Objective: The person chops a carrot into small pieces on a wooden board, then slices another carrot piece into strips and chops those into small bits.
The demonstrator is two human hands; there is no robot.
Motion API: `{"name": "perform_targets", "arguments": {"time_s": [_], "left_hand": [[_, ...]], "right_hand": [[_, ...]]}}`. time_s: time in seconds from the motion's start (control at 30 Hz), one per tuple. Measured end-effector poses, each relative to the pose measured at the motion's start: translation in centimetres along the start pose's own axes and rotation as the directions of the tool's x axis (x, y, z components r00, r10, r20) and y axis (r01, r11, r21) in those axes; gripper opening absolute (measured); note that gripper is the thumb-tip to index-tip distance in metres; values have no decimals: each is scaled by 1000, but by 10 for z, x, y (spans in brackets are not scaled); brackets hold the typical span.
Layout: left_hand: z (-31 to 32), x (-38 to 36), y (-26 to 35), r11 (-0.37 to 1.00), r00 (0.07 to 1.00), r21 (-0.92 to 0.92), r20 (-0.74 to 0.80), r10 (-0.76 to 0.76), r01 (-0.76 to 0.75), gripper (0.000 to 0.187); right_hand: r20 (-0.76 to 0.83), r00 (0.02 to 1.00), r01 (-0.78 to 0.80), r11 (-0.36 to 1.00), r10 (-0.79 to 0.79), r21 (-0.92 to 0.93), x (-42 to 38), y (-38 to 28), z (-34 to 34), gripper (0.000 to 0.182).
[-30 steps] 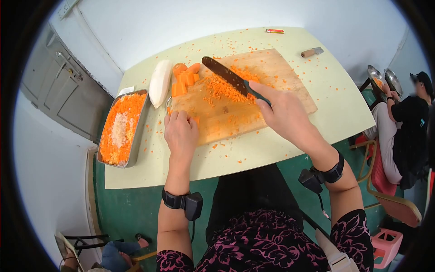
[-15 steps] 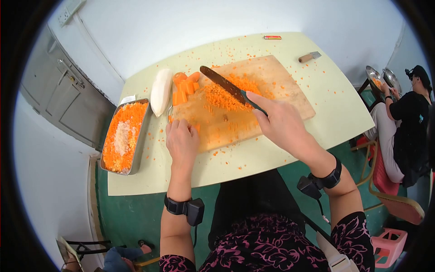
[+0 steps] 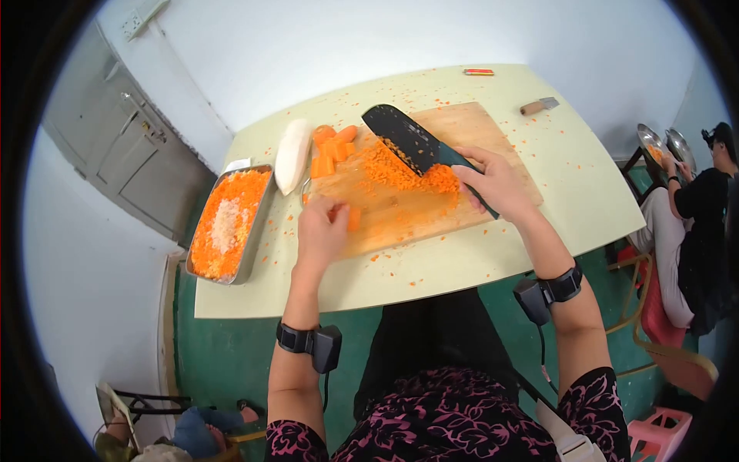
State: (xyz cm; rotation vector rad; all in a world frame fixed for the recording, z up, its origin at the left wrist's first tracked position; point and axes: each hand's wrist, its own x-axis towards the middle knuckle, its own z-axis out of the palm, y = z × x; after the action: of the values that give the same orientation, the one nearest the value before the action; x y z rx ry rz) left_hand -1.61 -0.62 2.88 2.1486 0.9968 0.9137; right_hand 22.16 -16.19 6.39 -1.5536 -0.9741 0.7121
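Note:
My right hand [image 3: 499, 186] grips the dark green handle of a broad kitchen knife [image 3: 404, 138]. Its black blade is tilted so the flat side shows, with carrot bits stuck to it, among finely chopped carrot [image 3: 385, 171] on the wooden cutting board [image 3: 462, 123]. At the board's front left, my left hand [image 3: 320, 231] has its fingers curled in toward the thumb; whatever they hold, if anything, is hidden. Just right of those fingers lies an orange carrot piece [image 3: 353, 219]. Cut carrot chunks [image 3: 331, 154] sit at the board's far left corner.
A peeled white radish [image 3: 293, 158] lies left of the board, beside a metal tray [image 3: 248, 266] of chopped carrot with a paler heap on top. Toward the back right are a wooden-handled blade [image 3: 539, 106] and a red lighter [image 3: 479, 72]. Another person [image 3: 685, 231] sits at right.
The knife has turned from edge-down to showing its flat side, and my right hand has shifted its grip on the handle. My left fingers have curled in. The view has shifted slightly.

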Motion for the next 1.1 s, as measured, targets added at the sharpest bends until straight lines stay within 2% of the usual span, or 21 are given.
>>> {"name": "perform_targets", "arguments": {"time_s": [0.1,0.2,0.3,0.4,0.5,0.6,0.7,0.8,0.9,1.0,1.07,1.1], "left_hand": [[-26,6,-10,1000,998,24,-63,13,-12,21],[-34,7,-26,931,973,283,62,220,-229,33],[-30,6,-21,880,958,393,209,196,-266,44],[-25,13,-13,953,971,280,235,49,-116,47],[-15,19,-10,993,965,121,260,-28,-3,49],[-13,25,-5,966,951,252,307,-27,-53,47],[-11,32,-12,991,942,133,333,-31,-15,45],[-9,35,-10,987,951,102,273,-145,121,40],[-11,38,0,886,993,456,115,28,-78,33],[-11,47,-8,909,997,416,75,-14,-18,29],[-10,50,-17,861,994,498,76,77,-104,27],[-10,50,-15,833,990,534,77,122,-144,26]], "right_hand": [[73,997,-42,995,36,85,-3,8,-1,41],[87,996,-34,990,22,135,1,18,0,38],[76,997,-10,992,1,123,0,20,1,39],[70,998,1,995,-9,105,-2,22,-1,41],[55,998,6,996,-11,89,-4,19,0,42],[36,999,14,995,-17,96,-4,19,2,42],[21,999,32,997,-34,77,-4,23,3,42],[5,1000,30,999,-30,15,-4,23,5,42],[-17,999,45,998,-46,-35,-5,22,6,42],[-93,982,159,984,-166,-83,-2,30,11,42],[-171,941,271,954,-291,-130,-1,35,17,40],[-150,949,262,959,-276,-106,-1,37,19,39]]}}
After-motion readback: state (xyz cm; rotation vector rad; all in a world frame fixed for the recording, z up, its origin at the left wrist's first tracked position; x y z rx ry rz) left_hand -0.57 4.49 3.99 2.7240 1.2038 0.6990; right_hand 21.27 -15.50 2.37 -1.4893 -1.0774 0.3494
